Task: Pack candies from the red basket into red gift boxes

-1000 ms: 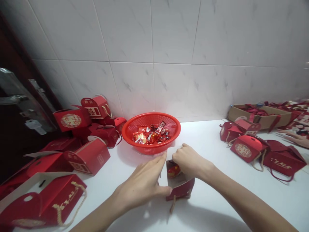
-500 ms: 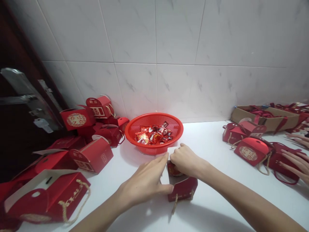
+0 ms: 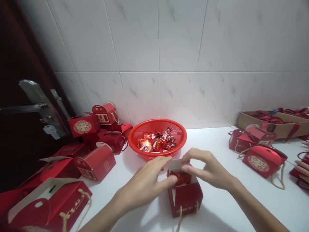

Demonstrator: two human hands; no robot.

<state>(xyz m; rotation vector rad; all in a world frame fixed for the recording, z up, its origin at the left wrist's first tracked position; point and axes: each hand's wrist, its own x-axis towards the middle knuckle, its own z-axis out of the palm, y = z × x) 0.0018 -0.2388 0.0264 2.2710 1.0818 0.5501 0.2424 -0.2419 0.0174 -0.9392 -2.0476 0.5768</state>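
A small dark red gift box [image 3: 188, 196] with a twisted rope handle stands on the white table, its top open. Inside lies a shiny red wrapped sweet [image 3: 182, 179]. My left hand [image 3: 145, 183] holds the box from the left, thumb over the near rim and fingers stretched along the back corner. At the far right side, my right hand [image 3: 212, 169] has thumb and forefinger on the pale inner flap [image 3: 175, 164]. Just behind the box is a red plastic basket [image 3: 135, 145] with assorted wrapped sweets [image 3: 158, 141].
Red gift boxes [image 3: 96, 164] are piled on the left, beside a dark door with a metal handle [image 3: 36, 108]. On the right stand finished-looking boxes [image 3: 262, 161] and a cardboard tray [image 3: 282, 129] with red ribbons. Another person's hand [image 3: 303, 170] reaches in at the right edge.
My right hand has drawn up out of the box, its closed fingers opening to the flap. My left hand stays at the box's left side. The view has shifted slightly.
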